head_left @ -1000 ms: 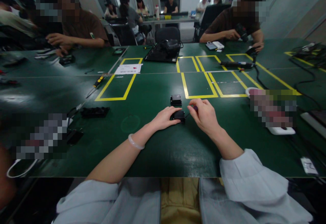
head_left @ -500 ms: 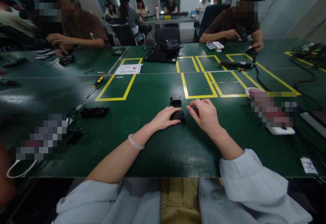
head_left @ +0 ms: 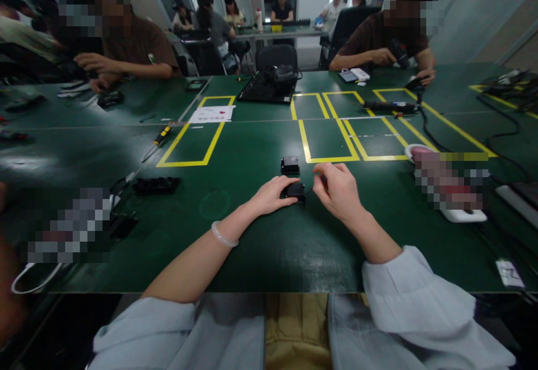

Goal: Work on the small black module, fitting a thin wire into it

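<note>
My left hand [head_left: 271, 196] lies on the green table [head_left: 269, 246] with its fingers curled round a small black part [head_left: 295, 192], holding it down. Just to its right, my right hand [head_left: 338, 192] is closed in a pinch on a thin dark tool [head_left: 321, 180] whose tip points down toward that part. A second small black part [head_left: 290, 165] sits a little farther away, free of both hands.
Yellow taped rectangles [head_left: 328, 140] mark the table beyond. A black strip [head_left: 157, 185] and a screwdriver [head_left: 162, 134] lie to the left, a paper sheet [head_left: 212, 114] and a black tray [head_left: 269, 87] farther back. Other people work across the table.
My right hand has shifted slightly, turning the pinched tool over the part. The left hand and both black parts have stayed where they were.
</note>
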`<control>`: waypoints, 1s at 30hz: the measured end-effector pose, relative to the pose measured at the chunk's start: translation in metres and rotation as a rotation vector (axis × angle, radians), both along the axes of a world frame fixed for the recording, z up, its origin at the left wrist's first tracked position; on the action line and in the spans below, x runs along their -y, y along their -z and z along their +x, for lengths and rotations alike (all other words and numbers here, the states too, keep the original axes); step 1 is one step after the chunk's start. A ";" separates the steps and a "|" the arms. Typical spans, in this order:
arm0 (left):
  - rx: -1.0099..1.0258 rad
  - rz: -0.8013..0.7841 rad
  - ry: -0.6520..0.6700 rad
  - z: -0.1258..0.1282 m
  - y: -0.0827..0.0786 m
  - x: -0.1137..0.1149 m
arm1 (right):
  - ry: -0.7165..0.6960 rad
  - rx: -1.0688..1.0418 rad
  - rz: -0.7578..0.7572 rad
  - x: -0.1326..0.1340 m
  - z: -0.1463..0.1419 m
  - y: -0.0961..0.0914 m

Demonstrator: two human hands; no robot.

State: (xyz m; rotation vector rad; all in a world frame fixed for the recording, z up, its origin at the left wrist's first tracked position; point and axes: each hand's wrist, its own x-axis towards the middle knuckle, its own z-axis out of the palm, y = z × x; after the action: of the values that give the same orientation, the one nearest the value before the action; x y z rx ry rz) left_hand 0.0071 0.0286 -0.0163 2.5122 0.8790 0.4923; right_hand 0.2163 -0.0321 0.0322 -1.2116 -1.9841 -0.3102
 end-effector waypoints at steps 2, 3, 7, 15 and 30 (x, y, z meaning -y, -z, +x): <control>0.004 0.000 0.000 0.000 0.000 0.000 | -0.002 0.009 0.003 0.000 0.001 0.000; 0.006 -0.001 0.000 0.000 0.000 0.000 | -0.003 0.009 0.005 0.000 0.001 -0.001; 0.004 -0.007 -0.003 -0.001 0.001 -0.001 | -0.004 0.000 0.004 0.000 0.002 0.000; -0.002 -0.009 -0.007 0.000 -0.001 0.000 | -0.007 -0.025 0.002 -0.002 0.000 0.002; 0.003 -0.011 -0.005 0.000 -0.001 0.000 | -0.014 -0.029 -0.016 0.001 0.000 0.002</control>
State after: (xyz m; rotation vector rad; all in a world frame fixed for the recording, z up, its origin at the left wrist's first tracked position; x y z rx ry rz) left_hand 0.0075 0.0283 -0.0157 2.4997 0.8844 0.4915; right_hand 0.2164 -0.0331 0.0303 -1.2047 -1.9729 -0.2685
